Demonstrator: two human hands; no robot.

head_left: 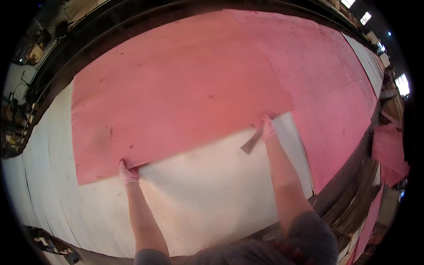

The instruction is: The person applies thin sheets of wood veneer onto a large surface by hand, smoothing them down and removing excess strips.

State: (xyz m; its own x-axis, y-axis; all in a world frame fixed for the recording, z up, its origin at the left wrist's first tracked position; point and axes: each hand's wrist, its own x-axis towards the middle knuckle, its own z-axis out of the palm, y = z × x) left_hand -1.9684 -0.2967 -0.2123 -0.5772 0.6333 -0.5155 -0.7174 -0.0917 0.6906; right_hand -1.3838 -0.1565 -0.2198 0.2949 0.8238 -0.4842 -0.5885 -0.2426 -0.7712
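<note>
A large pink veneer sheet point(176, 88) lies across a pale sheet point(212, 190), with its near edge toward me. My left hand point(128, 172), in a pink-stained glove, pinches that near edge close to its left corner. Near the sheet's right end, my right hand point(268, 128) grips the same edge, also in a pinkish glove. From the right hand a dark, flat scraper-like tool point(251, 143) points down and left, its wide end over the pale sheet. The fingers under the pink sheet are hidden.
More pink veneer point(329, 128) lies at the right, overlapping the held sheet's side. Beyond the right edge stand stacked brown sheets point(353, 212) and a torn pink piece point(389, 152). A dark rail point(119, 26) runs along the far side. Pale sheets point(44, 185) extend left.
</note>
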